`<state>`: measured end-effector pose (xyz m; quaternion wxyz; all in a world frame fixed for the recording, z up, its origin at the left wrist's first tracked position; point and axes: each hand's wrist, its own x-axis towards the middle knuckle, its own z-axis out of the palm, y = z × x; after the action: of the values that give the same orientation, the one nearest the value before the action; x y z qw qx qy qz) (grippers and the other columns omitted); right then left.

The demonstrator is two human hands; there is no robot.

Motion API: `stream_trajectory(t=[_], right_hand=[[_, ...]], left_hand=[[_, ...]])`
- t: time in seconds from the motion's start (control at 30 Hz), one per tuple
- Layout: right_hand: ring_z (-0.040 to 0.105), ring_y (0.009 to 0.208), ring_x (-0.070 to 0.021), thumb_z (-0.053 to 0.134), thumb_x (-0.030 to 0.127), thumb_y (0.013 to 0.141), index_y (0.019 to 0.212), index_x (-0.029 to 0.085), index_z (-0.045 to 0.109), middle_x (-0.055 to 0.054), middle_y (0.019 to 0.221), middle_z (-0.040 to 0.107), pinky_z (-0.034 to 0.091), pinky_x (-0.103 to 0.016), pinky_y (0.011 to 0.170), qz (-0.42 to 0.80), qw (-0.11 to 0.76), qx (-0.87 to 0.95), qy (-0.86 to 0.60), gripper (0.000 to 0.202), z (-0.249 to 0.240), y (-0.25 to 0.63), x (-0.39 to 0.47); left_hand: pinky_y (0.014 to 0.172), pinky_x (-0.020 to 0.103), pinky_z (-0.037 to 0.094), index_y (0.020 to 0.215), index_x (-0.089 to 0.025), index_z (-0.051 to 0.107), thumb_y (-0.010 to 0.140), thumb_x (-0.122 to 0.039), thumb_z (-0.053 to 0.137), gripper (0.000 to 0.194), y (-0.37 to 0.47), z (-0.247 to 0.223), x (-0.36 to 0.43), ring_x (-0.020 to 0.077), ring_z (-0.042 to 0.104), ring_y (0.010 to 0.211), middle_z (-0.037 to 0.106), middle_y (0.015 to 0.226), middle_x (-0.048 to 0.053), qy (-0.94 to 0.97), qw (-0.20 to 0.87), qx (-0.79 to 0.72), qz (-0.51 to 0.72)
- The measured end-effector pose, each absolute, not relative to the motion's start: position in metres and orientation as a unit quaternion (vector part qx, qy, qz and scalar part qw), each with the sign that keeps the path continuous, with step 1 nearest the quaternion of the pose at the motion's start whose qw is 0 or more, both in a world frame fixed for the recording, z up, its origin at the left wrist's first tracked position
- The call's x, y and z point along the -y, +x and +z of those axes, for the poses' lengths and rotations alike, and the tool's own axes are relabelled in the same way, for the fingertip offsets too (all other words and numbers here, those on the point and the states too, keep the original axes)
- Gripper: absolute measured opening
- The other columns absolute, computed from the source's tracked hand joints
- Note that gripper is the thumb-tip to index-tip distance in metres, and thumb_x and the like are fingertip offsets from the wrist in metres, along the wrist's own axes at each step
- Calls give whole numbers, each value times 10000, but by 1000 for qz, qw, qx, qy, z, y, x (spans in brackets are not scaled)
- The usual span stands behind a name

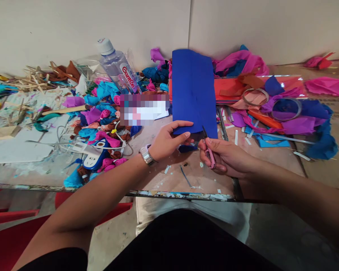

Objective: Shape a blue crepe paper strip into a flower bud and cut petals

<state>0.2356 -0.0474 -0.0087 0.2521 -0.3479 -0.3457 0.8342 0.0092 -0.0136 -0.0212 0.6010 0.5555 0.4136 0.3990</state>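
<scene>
A long sheet of dark blue paper stretches away from me across the table. My left hand pinches its near edge, thumb below and fingers on top. In my right hand is a pair of scissors with pink handles. Their dark blades meet the near edge of the sheet, just right of my left fingertips. Under my hands lies a small piece of blue paper, partly hidden.
A clear plastic bottle leans at the back left among crumpled coloured paper. Two tape rings lie on crepe paper at the right. A blue and white device with a cable sits at left. Wooden sticks are piled further left.
</scene>
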Motion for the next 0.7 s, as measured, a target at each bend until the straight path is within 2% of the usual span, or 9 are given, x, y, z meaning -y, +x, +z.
stream_trajectory(t=[0.5, 0.7], right_hand=[[351, 351, -44, 507, 471, 1084, 980, 201, 555, -3, 667, 676, 242, -138, 350, 844, 262, 327, -336, 294, -9, 236, 47], [338, 353, -39, 503, 484, 1087, 987, 196, 565, -4, 671, 676, 243, -134, 353, 844, 268, 332, -324, 311, -9, 236, 47]], left_hand=[[801, 271, 632, 1296, -138, 695, 905, -332, 786, 446, 8, -23, 14, 139, 762, 795, 792, 897, 78, 546, 612, -410, 399], [793, 266, 618, 1294, -149, 696, 894, -388, 799, 478, 8, -24, 14, 141, 753, 800, 788, 903, 70, 559, 607, -404, 394]])
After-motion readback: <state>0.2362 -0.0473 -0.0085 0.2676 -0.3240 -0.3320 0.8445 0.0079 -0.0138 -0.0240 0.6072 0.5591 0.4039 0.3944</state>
